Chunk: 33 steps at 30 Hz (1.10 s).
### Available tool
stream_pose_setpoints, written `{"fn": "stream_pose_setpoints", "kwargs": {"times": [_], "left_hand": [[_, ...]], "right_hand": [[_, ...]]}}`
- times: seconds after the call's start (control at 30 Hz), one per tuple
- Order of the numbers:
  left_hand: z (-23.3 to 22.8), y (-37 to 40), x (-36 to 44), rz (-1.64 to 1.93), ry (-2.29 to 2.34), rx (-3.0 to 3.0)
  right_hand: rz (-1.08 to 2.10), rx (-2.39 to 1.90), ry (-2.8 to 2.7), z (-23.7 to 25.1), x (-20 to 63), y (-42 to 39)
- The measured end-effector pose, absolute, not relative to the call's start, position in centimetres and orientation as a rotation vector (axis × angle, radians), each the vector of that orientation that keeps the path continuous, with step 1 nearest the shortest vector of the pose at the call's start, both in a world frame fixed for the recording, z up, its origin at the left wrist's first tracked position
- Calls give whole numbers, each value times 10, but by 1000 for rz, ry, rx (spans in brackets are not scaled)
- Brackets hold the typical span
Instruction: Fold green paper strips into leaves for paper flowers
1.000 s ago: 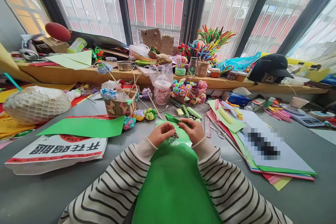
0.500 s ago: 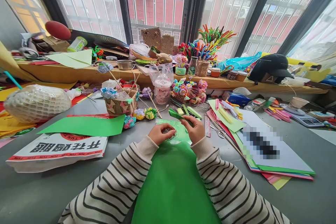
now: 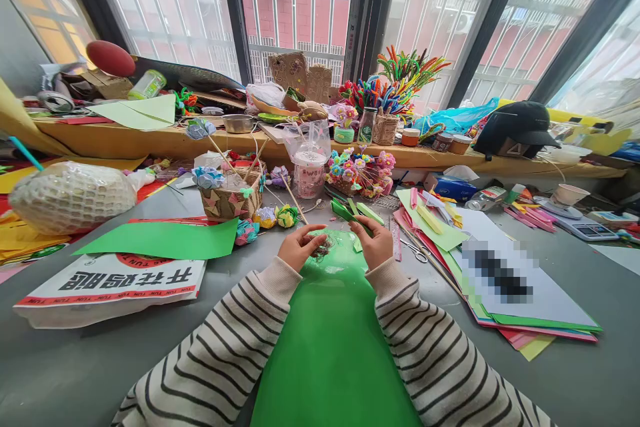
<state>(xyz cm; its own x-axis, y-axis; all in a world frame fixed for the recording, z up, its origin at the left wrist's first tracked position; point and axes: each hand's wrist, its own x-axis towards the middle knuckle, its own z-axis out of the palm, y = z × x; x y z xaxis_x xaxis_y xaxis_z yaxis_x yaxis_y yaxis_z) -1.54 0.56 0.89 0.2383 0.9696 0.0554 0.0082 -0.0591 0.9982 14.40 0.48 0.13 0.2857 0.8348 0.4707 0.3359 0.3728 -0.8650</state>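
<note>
My left hand (image 3: 296, 248) is closed on a tangled bundle of thin wire (image 3: 323, 250), its thumb and fingertips around one side of the loops. In my right hand (image 3: 376, 248), pinched between thumb and fingers, is a folded green paper strip (image 3: 342, 211) that points up and left. Both hands hover over the far end of a large glossy green sheet (image 3: 333, 340) on the table. Just beyond my right hand lie cut green paper pieces (image 3: 370, 213).
Right of my hands are a ruler (image 3: 395, 243), scissors (image 3: 416, 251) and a stack of coloured paper (image 3: 500, 267). To the left, a green paper (image 3: 160, 240) rests on a printed bag (image 3: 115, 290). Behind stand a basket (image 3: 230, 203) and a lidded cup (image 3: 309, 173).
My hands have moved slightly apart. The folded green paper has shifted right with my right hand, and the wire bundle left a little with my left.
</note>
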Motion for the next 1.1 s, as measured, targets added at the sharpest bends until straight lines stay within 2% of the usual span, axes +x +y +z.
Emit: {"fn": "stream_pose_setpoints", "kwargs": {"times": [0.3, 0.57, 0.8, 1.1], "left_hand": [[3, 7, -13, 881, 923, 1327], [10, 0, -10, 767, 927, 1415], [22, -8, -11, 785, 1110, 1939], [49, -14, -17, 438, 1398, 2688]], "right_hand": [[413, -1266, -1316, 2, 140, 7], [104, -1139, -1531, 4, 139, 6], [-72, -1143, -1682, -1, 140, 6], [-176, -1195, -1858, -4, 137, 5]]}}
